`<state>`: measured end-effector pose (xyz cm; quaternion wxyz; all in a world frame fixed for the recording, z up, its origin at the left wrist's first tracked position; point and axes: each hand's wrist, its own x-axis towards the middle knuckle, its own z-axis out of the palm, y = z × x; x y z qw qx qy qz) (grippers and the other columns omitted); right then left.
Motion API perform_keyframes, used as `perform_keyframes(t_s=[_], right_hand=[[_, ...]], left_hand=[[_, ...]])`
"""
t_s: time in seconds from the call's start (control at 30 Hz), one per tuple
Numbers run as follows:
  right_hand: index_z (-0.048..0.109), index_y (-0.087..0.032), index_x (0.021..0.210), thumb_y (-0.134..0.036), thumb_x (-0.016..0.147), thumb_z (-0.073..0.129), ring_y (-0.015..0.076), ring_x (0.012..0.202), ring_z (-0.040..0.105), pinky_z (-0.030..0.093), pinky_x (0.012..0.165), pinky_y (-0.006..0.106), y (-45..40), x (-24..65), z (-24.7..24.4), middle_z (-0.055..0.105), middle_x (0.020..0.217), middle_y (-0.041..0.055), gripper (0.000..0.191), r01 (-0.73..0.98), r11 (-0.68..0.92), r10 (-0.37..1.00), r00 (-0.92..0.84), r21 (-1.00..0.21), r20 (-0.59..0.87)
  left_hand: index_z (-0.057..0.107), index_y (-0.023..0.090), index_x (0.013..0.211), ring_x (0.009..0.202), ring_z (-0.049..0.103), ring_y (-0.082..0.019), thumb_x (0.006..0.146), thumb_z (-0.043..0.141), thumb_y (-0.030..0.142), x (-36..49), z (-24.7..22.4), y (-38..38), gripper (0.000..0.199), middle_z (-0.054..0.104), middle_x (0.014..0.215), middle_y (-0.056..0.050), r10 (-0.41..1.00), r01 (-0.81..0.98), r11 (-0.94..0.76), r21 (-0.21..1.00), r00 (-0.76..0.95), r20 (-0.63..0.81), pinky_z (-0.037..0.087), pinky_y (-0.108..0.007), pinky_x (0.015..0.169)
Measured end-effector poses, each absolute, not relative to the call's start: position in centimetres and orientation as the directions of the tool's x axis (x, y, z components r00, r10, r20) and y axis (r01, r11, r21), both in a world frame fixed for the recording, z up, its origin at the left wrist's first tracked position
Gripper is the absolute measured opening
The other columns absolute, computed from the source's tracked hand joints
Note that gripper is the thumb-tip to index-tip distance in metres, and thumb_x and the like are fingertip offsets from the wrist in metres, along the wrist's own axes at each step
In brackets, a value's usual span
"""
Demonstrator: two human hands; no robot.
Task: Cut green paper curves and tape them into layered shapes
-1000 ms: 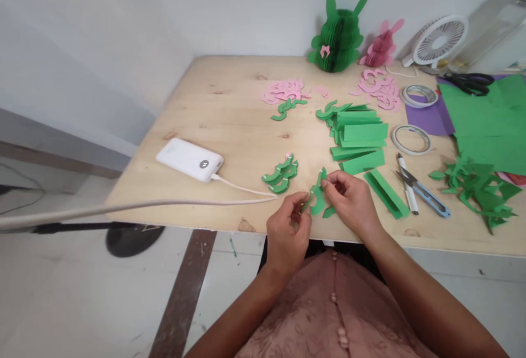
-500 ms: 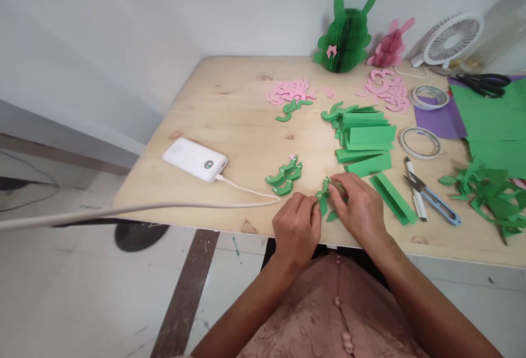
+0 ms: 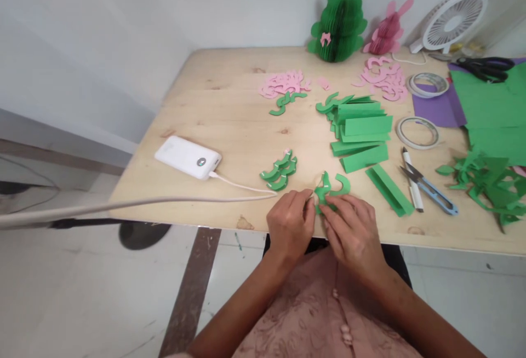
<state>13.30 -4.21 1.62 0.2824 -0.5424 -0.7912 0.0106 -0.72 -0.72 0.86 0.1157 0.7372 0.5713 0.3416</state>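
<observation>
Resting at six o'clock on the tabletop (image 3: 230, 120), a curved green paper cutout (image 3: 321, 192) meets the half-extended right hand (image 3: 354, 230) and narrowly curled left hand (image 3: 291, 224), neither's grip discernible, with folded green paper strips (image 3: 367, 126) at one o'clock from it.

The table (image 3: 230, 109) (knotty wood) carries pink cutouts (image 3: 281, 84) and a power bank (image 3: 184, 156).

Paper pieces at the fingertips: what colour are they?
The paper pieces are green, seen best in the head view.
</observation>
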Motion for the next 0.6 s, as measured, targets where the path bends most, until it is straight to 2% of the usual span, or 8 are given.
perform_keyframes(t_s=[0.27, 0.47, 0.6], right_hand=[[0.067, -0.014, 0.108, -0.017, 0.090, 0.053, 0.0289, 0.114, 0.050, 0.038, 0.095, 0.045, -3.8, 13.3, 1.6, 0.065, 0.117, 0.0116, 0.024, 0.889, 0.386, 0.887, -0.283, -0.247, 0.366], [0.064, -0.015, 0.116, -0.021, 0.092, 0.050, 0.0314, 0.123, 0.045, 0.035, 0.098, 0.048, -3.1, 13.3, 1.6, 0.060, 0.127, 0.0127, 0.029, 0.907, 0.372, 0.902, -0.305, -0.195, 0.305], [0.064, -0.014, 0.114, -0.020, 0.091, 0.050, 0.0313, 0.121, 0.046, 0.036, 0.097, 0.047, -3.0, 13.4, 1.7, 0.061, 0.124, 0.0127, 0.027, 0.901, 0.368, 0.896, -0.279, -0.229, 0.344]], left_hand=[[0.062, 0.017, 0.105, 0.067, 0.064, -0.015, 0.084, 0.055, 0.017, -1.2, 1.1, -1.1, 0.023, 0.069, 0.075, -0.002, 0.946, 0.693, -0.273, 0.667, 0.066, 0.319, 0.051, -0.025, 0.065], [0.061, 0.015, 0.107, 0.073, 0.064, -0.016, 0.085, 0.055, 0.016, -1.1, 0.5, -0.9, 0.022, 0.070, 0.085, -0.006, 0.897, 0.752, -0.353, 0.556, 0.104, 0.429, 0.051, -0.027, 0.069], [0.062, 0.015, 0.101, 0.076, 0.063, -0.019, 0.086, 0.053, 0.016, -0.9, 0.5, -0.7, 0.017, 0.069, 0.082, -0.006, 0.873, 0.781, -0.399, 0.480, 0.164, 0.459, 0.050, -0.029, 0.071]])
